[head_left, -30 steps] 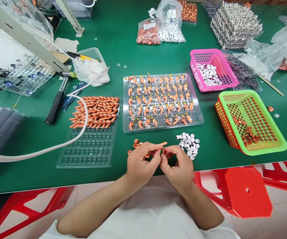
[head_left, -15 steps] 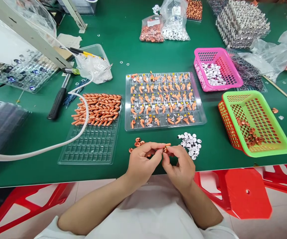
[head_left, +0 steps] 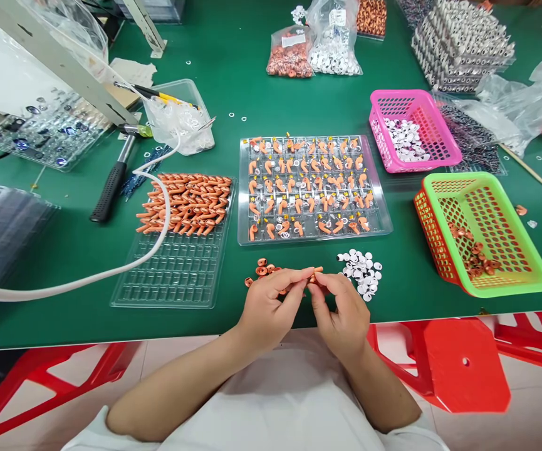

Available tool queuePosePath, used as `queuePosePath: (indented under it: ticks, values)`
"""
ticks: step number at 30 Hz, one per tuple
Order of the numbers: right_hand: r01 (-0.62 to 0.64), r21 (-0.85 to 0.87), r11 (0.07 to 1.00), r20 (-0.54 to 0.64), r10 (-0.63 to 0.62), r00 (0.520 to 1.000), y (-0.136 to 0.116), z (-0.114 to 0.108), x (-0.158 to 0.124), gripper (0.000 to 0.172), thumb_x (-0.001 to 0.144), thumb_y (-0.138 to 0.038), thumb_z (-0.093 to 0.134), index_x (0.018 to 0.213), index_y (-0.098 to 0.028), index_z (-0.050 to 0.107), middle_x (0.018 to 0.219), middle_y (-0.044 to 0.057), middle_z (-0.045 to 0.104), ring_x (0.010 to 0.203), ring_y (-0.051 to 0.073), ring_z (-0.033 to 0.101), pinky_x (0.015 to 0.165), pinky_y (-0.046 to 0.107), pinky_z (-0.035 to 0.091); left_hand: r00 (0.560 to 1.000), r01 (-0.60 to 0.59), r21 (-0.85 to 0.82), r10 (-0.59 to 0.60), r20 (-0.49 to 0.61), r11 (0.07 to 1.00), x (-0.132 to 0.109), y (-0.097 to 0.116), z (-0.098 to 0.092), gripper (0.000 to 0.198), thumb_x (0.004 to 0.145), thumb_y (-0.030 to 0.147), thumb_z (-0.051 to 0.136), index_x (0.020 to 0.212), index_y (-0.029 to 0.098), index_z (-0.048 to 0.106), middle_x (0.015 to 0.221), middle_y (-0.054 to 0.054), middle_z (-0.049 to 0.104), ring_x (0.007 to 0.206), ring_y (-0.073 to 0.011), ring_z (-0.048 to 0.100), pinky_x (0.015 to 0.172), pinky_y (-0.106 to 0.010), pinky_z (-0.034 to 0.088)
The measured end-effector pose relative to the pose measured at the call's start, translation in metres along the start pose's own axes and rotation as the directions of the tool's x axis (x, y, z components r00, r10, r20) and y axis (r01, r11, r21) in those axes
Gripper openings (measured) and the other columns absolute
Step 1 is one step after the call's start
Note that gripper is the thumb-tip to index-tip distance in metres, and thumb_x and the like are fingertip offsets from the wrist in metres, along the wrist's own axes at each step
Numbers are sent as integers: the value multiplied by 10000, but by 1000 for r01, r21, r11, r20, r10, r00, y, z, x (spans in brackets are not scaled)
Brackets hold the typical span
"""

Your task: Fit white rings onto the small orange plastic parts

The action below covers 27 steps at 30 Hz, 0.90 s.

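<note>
Near the table front edge (head_left: 181, 331), left fingers (head_left: 293, 304) and right fingers (head_left: 335, 283) pinch small orange parts (head_left: 318, 269).

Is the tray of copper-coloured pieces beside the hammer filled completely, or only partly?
Partly: pieces cover the far rows of the tray; near rows show bare compartments.

Passable at upper centre, over bare table (head_left: 312, 109) between bags (head_left: 289, 61) and middle tray (head_left: 315, 242). Passable too right of centre, between middle tray and green basket (head_left: 529, 285). Hemmed in at lower centre by caps (head_left: 262, 270) beyond left hand (head_left: 268, 308) and discs (head_left: 363, 270) beyond right hand (head_left: 346, 314). Obstructed at left by cord (head_left: 125, 270) across left tray (head_left: 162, 285), then hammer (head_left: 108, 191).
</note>
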State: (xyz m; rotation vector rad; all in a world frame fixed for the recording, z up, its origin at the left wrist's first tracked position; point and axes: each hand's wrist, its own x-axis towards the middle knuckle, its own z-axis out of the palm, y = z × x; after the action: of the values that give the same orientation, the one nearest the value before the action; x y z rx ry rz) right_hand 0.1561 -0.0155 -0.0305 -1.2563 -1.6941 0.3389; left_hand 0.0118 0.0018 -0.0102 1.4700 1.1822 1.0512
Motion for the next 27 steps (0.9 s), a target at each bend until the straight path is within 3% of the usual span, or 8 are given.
queuePosePath:
  ticks: [4,8,16,22,24,27]
  values:
    - [-28,-4,1000,4,28,1000,-1,-1,1,266,909,-71,589,1124,-225,610,896,50,718,753,163,671,649,312,576,987,-162,96,160,31,982,-1,0,-2,315,929,71,525,1165,161,714,1113,-93,769,932,-165,738,848,-278,598]
    - [-48,3,999,25,48,999,-1,-3,2,282,920,-84,578,1149,-243,625,913,50,723,776,168,677,662,318,583,973,-229,169,220,71,958,-2,3,-3,371,933,53,504,1247,167,664,1196,-110,737,1028,-177,722,904,-288,570]
    - [-45,62,997,75,40,996,2,-8,2,347,890,-59,615,1187,-239,626,964,66,709,805,157,663,673,296,577,992,-103,190,87,94,976,-1,9,-10,275,917,100,567,1139,134,725,1039,-79,790,912,-162,751,849,-222,576]
    - [-214,268,939,190,166,968,4,-16,3,244,897,-103,593,1076,-253,659,844,17,680,706,144,607,628,288,534,989,85,-4,-84,119,996,6,11,-14,118,853,152,686,908,174,788,824,-42,801,724,-160,740,682,-224,593]
    - [-258,367,894,218,187,958,7,-17,2,230,902,-117,593,1070,-257,663,854,19,678,708,145,597,646,299,528,991,75,-47,-70,111,996,9,10,-15,69,821,170,733,846,182,796,758,-45,783,666,-159,714,623,-235,579]
    - [-329,454,828,258,232,938,10,-19,-2,176,915,-173,604,1059,-253,667,864,32,672,741,159,600,661,313,528,998,-27,2,27,62,1000,11,7,-15,20,771,218,800,788,209,802,755,-55,753,730,-179,705,660,-271,579]
